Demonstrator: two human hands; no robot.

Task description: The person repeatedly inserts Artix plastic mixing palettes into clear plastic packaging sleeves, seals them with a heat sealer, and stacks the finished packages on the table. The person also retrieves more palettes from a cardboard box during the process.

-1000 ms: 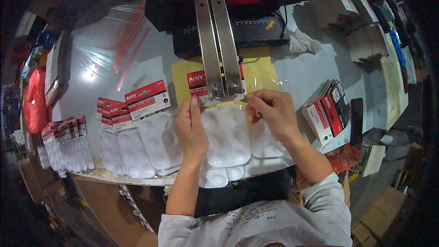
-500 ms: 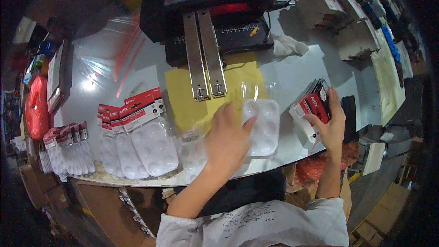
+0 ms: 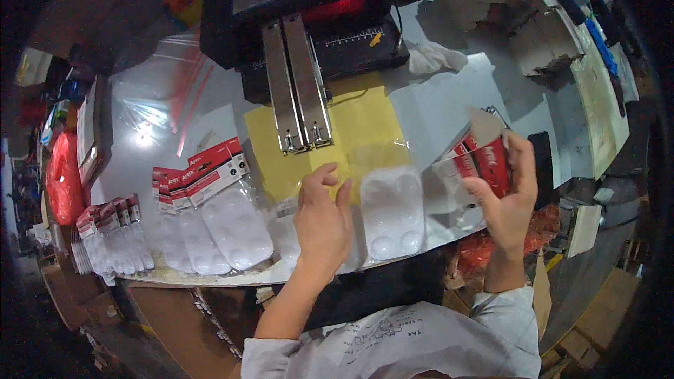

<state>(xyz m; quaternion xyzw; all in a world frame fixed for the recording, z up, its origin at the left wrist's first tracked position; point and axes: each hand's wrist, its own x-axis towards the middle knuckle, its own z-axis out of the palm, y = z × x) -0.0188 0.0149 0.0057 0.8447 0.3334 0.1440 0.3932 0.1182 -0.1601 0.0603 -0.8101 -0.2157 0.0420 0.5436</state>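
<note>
My left hand (image 3: 324,228) hovers beside a white plastic paint palette (image 3: 393,214) in a clear bag; its thumb and fingers are apart, with nothing in them. The palette lies with its bag's flap over the yellow sheet. At the right, my right hand (image 3: 507,200) grips a red-and-white header card (image 3: 494,165) between thumb and fingers, at a small stack of such cards. The upper edge of the card is blurred. To the left, several bagged palettes (image 3: 237,228) with red-and-white header cards (image 3: 210,172) overlap one another.
A black machine (image 3: 323,49) with two metal rails (image 3: 298,91) stands at the back over a yellow sheet (image 3: 379,116). More carded packs (image 3: 116,238) lie far left, near a red bag (image 3: 64,179). Cardboard boxes (image 3: 544,45) stand back right. A dark flat object (image 3: 542,168) lies beside my right hand.
My left hand has moved left, off the bagged palette, which now lies nearer the front edge. My right hand has tilted a card up from the stack. The view has shifted slightly.
</note>
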